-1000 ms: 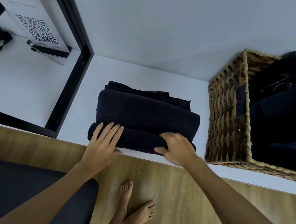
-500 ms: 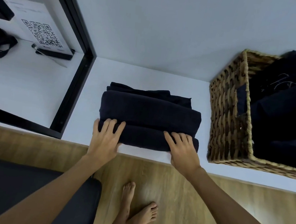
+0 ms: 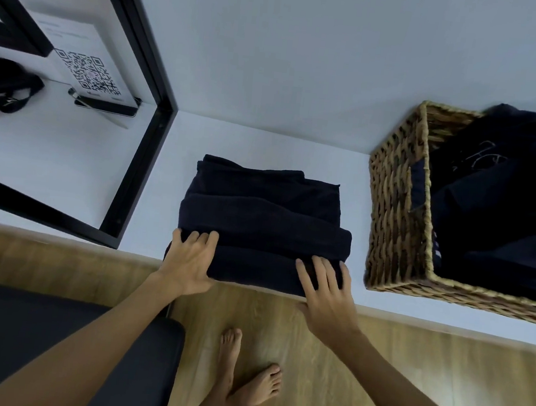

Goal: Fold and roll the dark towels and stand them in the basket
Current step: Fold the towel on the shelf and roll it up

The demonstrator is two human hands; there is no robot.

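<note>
Towel [image 3: 263, 235] lies on white shelf [image 3: 266, 143] above wooden floor [image 3: 324, 374].

White countertop [image 3: 259, 142] set against a plain pale wall [image 3: 310, 42], under even, cool light; wood-grain plank floor [image 3: 375, 363] below its near edge. Black metal frame [image 3: 139, 156] standing on the counter at left, enclosing a white card with a QR code [image 3: 85, 71] propped in a dark stand, and a black strap or bag [image 3: 0, 92] at the far left edge. Dark padded seat or bench [image 3: 46, 345] on the floor, lower left.
</note>
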